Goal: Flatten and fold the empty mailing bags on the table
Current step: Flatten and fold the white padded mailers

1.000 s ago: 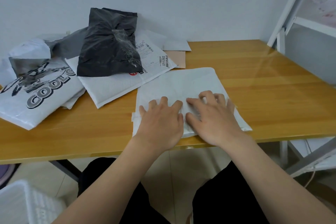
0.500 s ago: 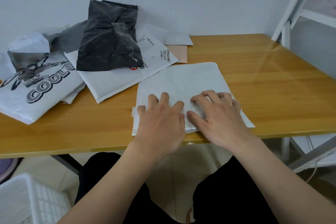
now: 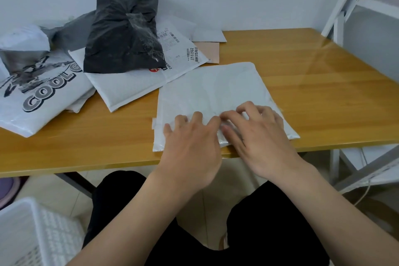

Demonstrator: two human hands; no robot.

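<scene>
A white padded mailing bag [image 3: 211, 88] lies flat near the front edge of the wooden table [image 3: 313, 84]. My left hand [image 3: 192, 147] rests palm down on the bag's near left part, fingers spread. My right hand [image 3: 257, 134] lies beside it on the near right part, with curled fingers pressing or pinching the bag's surface. At the back left lies a pile: a crumpled black bag [image 3: 123, 30] on a white labelled mailer [image 3: 133, 84], and a white bag printed "COOL" [image 3: 41, 97].
A white plastic basket [image 3: 32, 233] stands on the floor at lower left. A white metal shelf frame [image 3: 345, 2] rises at the right of the table. A beige envelope [image 3: 209, 52] and a small white one [image 3: 208, 35] lie near the wall.
Both hands have slid a little away from me across the white bag. The right hand's fingers have curled more. The camera view has shifted slightly.
</scene>
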